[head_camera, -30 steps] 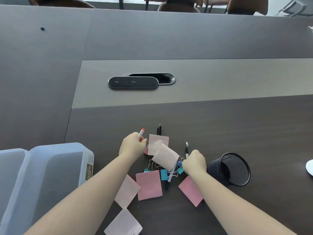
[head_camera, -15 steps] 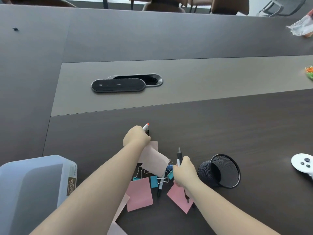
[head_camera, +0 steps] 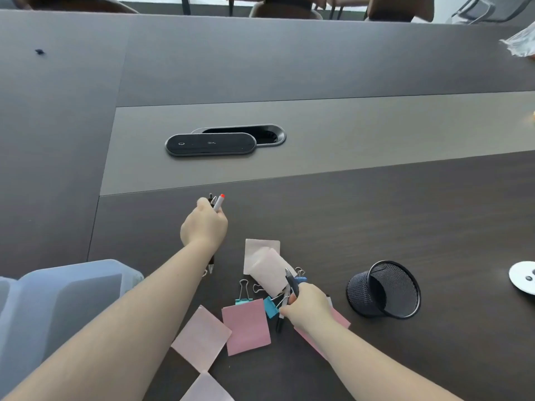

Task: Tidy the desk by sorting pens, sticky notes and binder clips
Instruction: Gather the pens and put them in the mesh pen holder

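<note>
My left hand (head_camera: 204, 228) is closed around a bunch of pens (head_camera: 217, 201), one with a red tip, their ends sticking out above and below the fist. My right hand (head_camera: 308, 309) grips dark pens (head_camera: 291, 282) over the pile. Pink sticky notes (head_camera: 246, 327) lie scattered between my arms, and pale ones (head_camera: 262, 261) sit curled further back. Blue and teal binder clips (head_camera: 270, 305) with silver handles lie among the notes. A black mesh pen cup (head_camera: 385, 289) lies tipped on its side to the right of my right hand.
A translucent plastic box (head_camera: 66, 296) stands at the lower left. A dark oval speaker (head_camera: 210, 143) sits beside a cable port in the table's grey centre strip. A white round device (head_camera: 524, 277) shows at the right edge. Chairs line the far side.
My left hand has gathered a black pen beside the red-tipped one and lifted away from the pale notes. My right hand has moved down over the clips, holding its pens.
</note>
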`<control>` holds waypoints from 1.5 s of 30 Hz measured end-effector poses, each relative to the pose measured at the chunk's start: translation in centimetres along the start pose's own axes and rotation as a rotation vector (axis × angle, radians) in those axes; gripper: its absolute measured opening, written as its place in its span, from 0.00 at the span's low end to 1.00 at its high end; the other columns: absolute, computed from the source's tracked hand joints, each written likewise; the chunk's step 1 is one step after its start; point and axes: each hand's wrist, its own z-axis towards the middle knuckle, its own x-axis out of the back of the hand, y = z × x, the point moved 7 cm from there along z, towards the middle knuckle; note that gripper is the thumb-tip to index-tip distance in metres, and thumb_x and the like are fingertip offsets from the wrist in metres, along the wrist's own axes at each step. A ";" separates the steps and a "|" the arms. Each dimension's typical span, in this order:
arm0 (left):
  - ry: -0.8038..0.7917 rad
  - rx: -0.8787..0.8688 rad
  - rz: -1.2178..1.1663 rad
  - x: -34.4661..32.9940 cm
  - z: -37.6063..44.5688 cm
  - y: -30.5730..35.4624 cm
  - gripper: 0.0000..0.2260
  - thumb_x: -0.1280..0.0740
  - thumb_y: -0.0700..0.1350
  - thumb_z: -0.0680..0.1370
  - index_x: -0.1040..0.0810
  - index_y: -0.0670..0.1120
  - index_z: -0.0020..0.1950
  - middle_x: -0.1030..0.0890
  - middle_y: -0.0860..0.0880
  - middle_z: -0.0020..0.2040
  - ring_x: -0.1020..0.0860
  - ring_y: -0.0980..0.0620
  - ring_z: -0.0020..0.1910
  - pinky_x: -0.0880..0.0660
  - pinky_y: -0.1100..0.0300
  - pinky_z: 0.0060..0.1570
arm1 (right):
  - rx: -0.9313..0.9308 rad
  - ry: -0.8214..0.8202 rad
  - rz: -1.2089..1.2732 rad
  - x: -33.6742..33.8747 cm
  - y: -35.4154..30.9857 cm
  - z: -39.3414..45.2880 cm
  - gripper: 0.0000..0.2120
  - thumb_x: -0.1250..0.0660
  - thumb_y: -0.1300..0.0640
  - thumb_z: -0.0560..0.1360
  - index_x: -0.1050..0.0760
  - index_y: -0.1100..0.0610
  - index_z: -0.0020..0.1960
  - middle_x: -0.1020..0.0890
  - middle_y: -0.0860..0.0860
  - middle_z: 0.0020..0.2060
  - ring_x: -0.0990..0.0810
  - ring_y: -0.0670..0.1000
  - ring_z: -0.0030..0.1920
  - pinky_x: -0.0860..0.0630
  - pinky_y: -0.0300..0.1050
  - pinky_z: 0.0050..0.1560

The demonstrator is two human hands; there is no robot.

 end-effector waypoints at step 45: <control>-0.383 0.021 0.106 -1.7 -7.6 -9.6 0.10 0.33 0.45 0.71 0.33 0.46 0.36 0.29 0.49 0.32 0.29 0.48 0.32 0.34 0.60 0.29 | -0.112 0.152 0.145 3.0 2.6 -0.1 0.12 0.38 0.60 0.72 0.39 0.55 0.33 0.27 0.54 0.38 0.27 0.58 0.40 0.30 0.45 0.38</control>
